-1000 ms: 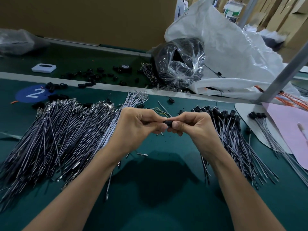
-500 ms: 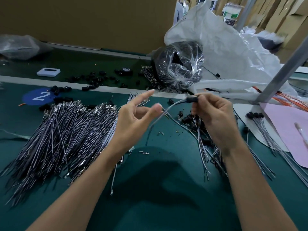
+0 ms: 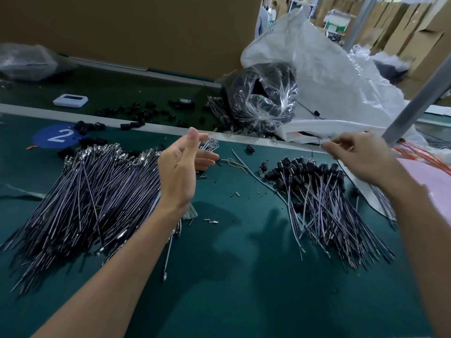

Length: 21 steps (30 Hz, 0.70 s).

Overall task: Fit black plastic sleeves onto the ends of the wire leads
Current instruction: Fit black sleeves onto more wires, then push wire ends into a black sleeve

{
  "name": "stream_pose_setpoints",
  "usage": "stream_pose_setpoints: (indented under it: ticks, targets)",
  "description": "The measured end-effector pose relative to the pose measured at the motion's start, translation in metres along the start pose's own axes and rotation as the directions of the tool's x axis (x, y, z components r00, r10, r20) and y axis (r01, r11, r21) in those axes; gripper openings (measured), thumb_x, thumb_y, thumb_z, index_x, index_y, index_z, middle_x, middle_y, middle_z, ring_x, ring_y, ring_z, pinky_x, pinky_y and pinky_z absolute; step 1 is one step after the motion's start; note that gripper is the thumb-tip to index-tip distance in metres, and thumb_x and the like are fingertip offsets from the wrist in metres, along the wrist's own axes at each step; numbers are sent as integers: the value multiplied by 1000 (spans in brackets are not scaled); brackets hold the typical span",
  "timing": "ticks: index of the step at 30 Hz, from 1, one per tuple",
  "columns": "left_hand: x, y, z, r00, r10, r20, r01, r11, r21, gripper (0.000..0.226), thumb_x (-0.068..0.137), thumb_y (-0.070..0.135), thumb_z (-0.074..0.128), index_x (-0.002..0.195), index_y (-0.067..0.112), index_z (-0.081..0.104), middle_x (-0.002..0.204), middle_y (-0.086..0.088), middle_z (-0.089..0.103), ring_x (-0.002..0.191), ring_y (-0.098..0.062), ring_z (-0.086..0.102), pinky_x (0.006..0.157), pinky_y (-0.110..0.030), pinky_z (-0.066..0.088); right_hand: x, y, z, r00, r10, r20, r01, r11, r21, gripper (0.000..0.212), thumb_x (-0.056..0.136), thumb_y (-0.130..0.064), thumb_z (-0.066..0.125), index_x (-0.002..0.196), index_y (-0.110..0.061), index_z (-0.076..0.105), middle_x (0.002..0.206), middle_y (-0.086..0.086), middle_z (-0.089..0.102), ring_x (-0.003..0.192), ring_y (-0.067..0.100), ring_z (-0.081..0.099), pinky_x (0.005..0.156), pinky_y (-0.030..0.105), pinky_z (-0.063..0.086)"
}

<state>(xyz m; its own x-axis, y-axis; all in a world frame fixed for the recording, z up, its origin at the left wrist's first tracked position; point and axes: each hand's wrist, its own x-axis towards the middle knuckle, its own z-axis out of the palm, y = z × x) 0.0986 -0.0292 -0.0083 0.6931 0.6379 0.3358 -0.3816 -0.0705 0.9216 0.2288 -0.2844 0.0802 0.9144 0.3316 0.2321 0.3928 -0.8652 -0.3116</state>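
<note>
Where the green counter point(image 3: 244, 276) fills the lower view, a crumpled white sack point(image 3: 329, 76) slumps over its far right side. On the left of the counter lies a broad fan of wire leads point(image 3: 85, 203), their bare metal ends pointing away from the person. A smaller heap of sleeved leads point(image 3: 324, 206) lies on the right, each one capped with a black plastic sleeve at its far end. Against the sack, on the far strip of the counter, sits a clear plastic bag point(image 3: 263, 98) full of black parts.

The left hand point(image 3: 180, 172) hovers above the inner edge of the bare leads, palm turned rightward, its fingers relaxed and spread, and it holds nothing. The right hand point(image 3: 363, 159) is raised above the far edge of the sleeved heap with its back to the camera. Its fingers are blurred, so whether they pinch anything cannot be told.

A blue round label point(image 3: 52, 137) marked 2 is stuck at the far left. Beyond it lie a small white device point(image 3: 70, 100) and scattered loose black sleeves point(image 3: 144, 113). Between the two heaps rests a single grey lead point(image 3: 253, 173).
</note>
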Motion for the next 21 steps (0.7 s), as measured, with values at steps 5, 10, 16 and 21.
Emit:
stream_pose_setpoints:
  ticks: [5, 10, 16, 21]
  targets:
    - [4, -2, -2, 993, -31, -110, 31, 1000, -1, 41, 103, 42, 38, 92, 19, 70, 69, -4, 73, 65, -24, 71, 64, -32, 57, -19, -56, 41, 981, -171, -94, 188, 957, 221, 25, 95, -29, 59, 75, -16, 67, 63, -6, 60, 48, 0, 47, 55, 16, 39]
    - [6, -1, -4, 979, -50, -200, 41, 998, -46, 45, 104, 39, 39, 89, 12, 72, 67, -6, 72, 60, -20, 68, 59, -25, 54, -36, -126, 97, 925, -350, 147, 293, 904, 310, 42, 84, 9, 49, 118, -11, 64, 106, 8, 68, 89, 16, 60, 84, 24, 49]
    - [14, 3, -16, 953, -52, -300, 20, 994, -108, 52, 104, 43, 38, 91, 5, 71, 73, -13, 72, 63, -23, 68, 60, -25, 52, -49, -161, 134, 862, -451, 232, 381, 878, 290, 53, 77, 6, 49, 120, -19, 66, 122, 6, 63, 114, 26, 56, 96, 39, 48]
    - [21, 4, -28, 916, -109, -385, 42, 983, -180, 57, 103, 47, 37, 96, 1, 71, 75, -12, 73, 64, -22, 68, 61, -26, 53, -53, -161, 149, 816, -563, 129, 526, 817, 237, 25, 86, -2, 60, 109, -12, 64, 109, 6, 56, 103, 28, 53, 80, 43, 50]
